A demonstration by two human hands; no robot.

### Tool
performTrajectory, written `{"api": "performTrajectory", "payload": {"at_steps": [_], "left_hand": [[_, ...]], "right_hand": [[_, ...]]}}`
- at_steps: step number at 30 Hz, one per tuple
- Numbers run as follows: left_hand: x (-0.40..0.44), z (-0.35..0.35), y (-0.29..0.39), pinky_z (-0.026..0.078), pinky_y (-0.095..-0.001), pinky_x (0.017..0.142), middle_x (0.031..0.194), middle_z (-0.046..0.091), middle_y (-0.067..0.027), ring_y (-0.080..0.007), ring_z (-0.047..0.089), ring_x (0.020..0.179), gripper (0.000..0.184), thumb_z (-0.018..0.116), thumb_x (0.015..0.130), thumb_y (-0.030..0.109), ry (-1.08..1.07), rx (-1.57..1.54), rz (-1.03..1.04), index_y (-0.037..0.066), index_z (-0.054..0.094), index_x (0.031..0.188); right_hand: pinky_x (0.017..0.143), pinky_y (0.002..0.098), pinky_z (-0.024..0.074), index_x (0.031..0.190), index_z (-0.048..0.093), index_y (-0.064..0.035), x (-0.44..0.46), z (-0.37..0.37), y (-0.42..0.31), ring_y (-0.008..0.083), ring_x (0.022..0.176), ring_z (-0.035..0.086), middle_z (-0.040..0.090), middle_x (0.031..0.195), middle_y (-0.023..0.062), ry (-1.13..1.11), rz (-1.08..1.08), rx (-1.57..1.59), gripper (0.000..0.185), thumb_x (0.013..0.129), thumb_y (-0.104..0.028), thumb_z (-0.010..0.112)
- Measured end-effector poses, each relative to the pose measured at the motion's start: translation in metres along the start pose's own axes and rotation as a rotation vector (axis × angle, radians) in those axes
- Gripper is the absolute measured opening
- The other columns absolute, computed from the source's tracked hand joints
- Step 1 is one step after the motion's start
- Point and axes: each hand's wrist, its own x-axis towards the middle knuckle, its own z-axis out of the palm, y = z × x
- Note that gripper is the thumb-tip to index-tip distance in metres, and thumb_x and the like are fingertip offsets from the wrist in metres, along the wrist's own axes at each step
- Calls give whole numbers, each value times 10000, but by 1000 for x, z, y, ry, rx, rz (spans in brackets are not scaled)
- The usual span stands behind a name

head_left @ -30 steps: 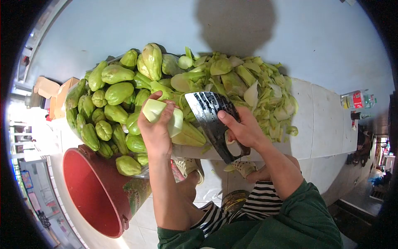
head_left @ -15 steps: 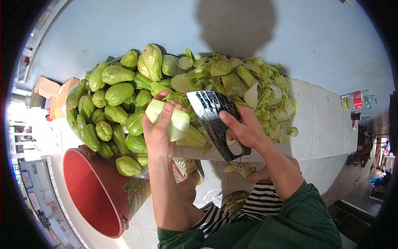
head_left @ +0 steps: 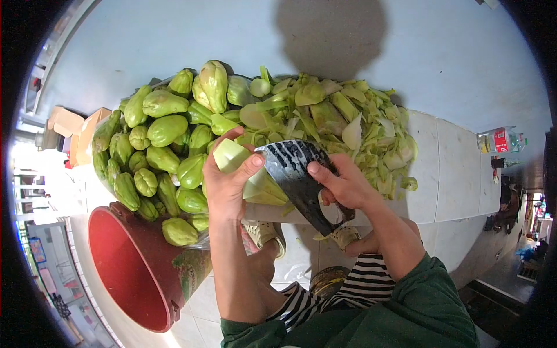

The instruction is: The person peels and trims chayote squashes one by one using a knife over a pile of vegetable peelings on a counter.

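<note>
My left hand [head_left: 226,182] is wrapped round a pale, peeled chayote [head_left: 231,155], thumb toward the blade. A broad black cleaver [head_left: 299,174] with wet streaks is gripped in my right hand [head_left: 342,182], its thumb on the blade's side near the handle. The cleaver's upper left corner is close to my left thumb and overlaps the chayote; whether it touches is hard to see. Behind my left hand lie many unpeeled green chayotes [head_left: 167,131]. Beyond the cleaver spreads a heap of green peelings [head_left: 380,136].
A red bucket [head_left: 125,272] stands tilted-looking at the lower left, below the white tiled ledge [head_left: 452,168]. On the ledge's right end is a plastic bottle with a red label [head_left: 502,140]. An open cardboard box [head_left: 90,130] is at the left. The wall rises behind.
The cleaver has tipped and moved slightly left and down toward my left hand. My left hand has turned the chayote, with the thumb now pointing toward the blade.
</note>
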Motion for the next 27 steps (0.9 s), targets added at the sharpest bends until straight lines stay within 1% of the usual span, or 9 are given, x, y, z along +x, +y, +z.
{"api": "performTrajectory", "payload": {"at_steps": [2,12,14,15,16,18,19,22,27], "left_hand": [[2,-1,-1,497,-254,770,921,655,-48,-132,620,836,577,847,733,103,43,51,-1,-2,562,1223],[3,-4,0,505,-294,740,881,651,-111,-181,632,792,481,696,889,196,43,-29,-25,-54,490,1245],[4,-6,2,509,-297,731,880,651,-115,-183,632,784,464,683,896,191,61,-5,-28,-55,491,1239],[3,-7,2,513,-301,722,879,650,-118,-184,632,776,446,670,902,185,75,19,-37,-55,492,1234],[2,-8,1,513,-301,722,879,650,-118,-184,632,776,446,670,902,185,75,20,-41,-55,492,1234],[4,-9,0,522,-311,703,877,648,-125,-186,633,776,419,658,905,169,89,-26,-43,-55,499,1221],[4,-8,0,528,-321,695,871,649,-132,-194,636,768,407,652,909,182,119,-17,-43,-50,508,1211],[0,-5,9,521,-297,659,863,650,-126,-183,632,746,401,672,893,150,144,-157,-86,-59,503,1192],[-3,-17,10,524,-441,730,883,613,-136,-281,606,854,431,442,987,418,65,-532,-266,37,515,1174]], "right_hand": [[452,253,448,886,620,4,-2,-1,-3,89,495,539,572,650,1,27,37,185,566,920,-558,570],[440,266,416,846,607,-20,-4,-2,6,92,482,511,544,601,-20,205,-93,155,474,951,-481,565],[449,310,417,821,587,-19,-2,-7,28,126,465,511,510,542,-10,500,-697,-101,420,967,-411,553],[465,374,425,810,591,-20,-5,-10,14,244,446,540,509,505,64,587,-607,-299,376,977,-353,536],[465,374,425,810,591,-20,0,-13,12,244,446,540,509,505,64,587,-602,-298,376,977,-353,536],[489,419,437,820,609,-19,13,-18,3,373,498,558,530,533,154,688,-414,-771,365,966,-348,555],[505,446,439,831,622,-16,10,-18,-1,433,567,565,547,575,201,683,-479,-605,365,962,-351,563],[517,440,450,854,623,-7,10,-15,-9,419,574,589,560,587,196,681,-456,-589,370,955,-359,573],[530,432,461,859,627,0,12,-16,-1,409,578,603,574,601,195,661,-460,-541,390,949,-376,576]]}}
